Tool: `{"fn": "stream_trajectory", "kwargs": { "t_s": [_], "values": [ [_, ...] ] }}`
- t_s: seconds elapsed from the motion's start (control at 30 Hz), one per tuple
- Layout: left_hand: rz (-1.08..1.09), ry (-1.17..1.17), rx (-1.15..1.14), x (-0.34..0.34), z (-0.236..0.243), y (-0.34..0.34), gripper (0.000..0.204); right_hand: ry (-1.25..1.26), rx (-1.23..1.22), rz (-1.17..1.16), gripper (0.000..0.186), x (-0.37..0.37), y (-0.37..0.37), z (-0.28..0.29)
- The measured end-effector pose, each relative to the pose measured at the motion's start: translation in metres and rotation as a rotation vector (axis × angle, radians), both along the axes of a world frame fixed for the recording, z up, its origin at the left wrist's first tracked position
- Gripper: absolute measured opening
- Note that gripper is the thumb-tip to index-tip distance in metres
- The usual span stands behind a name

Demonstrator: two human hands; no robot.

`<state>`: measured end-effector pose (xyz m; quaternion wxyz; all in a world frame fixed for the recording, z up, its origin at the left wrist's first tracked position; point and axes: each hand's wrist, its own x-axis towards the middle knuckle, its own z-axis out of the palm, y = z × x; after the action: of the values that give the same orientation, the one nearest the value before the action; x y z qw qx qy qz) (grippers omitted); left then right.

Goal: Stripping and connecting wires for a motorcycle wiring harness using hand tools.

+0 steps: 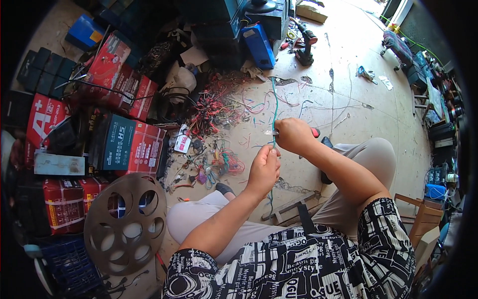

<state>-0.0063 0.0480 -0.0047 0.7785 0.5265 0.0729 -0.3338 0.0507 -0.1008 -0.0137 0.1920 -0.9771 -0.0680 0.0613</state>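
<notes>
Left of the work: stacked red battery boxes (134,149), 1 perforated reel (125,223), tangled wire scraps (219,109). Left hand (264,169) pinches the green wire (275,104) low; right hand (295,134) grips it above with a red-handled tool (315,132). Stripping appears underway; a steady pull along the taut wire seems required.

A thin green wire (275,107) runs taut and nearly upright, its lower stretch trailing toward the floor.
</notes>
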Motion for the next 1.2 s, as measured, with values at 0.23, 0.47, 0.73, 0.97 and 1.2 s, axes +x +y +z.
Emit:
{"fn": "stream_trajectory", "kwargs": {
  "t_s": [0.23, 0.47, 0.73, 0.97, 1.2],
  "values": [
    [-0.048, -0.001, -0.01, -0.004, 0.004, 0.0, 0.014, -0.054, -0.098, -0.075, 0.013, 0.01, -0.02, -0.012],
    [-0.039, 0.02, 0.007, -0.004, 0.004, 0.002, 0.015, -0.068, -0.147, -0.11, 0.013, 0.016, -0.023, -0.02],
    [-0.109, -0.074, -0.025, -0.022, 0.012, 0.011, 0.016, -0.019, -0.106, -0.438, 0.015, 0.045, -0.089, -0.033],
    [-0.067, -0.135, -0.034, -0.01, 0.009, 0.012, 0.017, 0.177, 1.175, -0.574, 0.044, 0.053, -0.064, 0.023],
    [-0.141, -0.205, -0.066, -0.003, 0.015, 0.005, 0.018, 0.045, 1.083, -0.459, 0.027, 0.057, -0.058, 0.076]
  ]
}}
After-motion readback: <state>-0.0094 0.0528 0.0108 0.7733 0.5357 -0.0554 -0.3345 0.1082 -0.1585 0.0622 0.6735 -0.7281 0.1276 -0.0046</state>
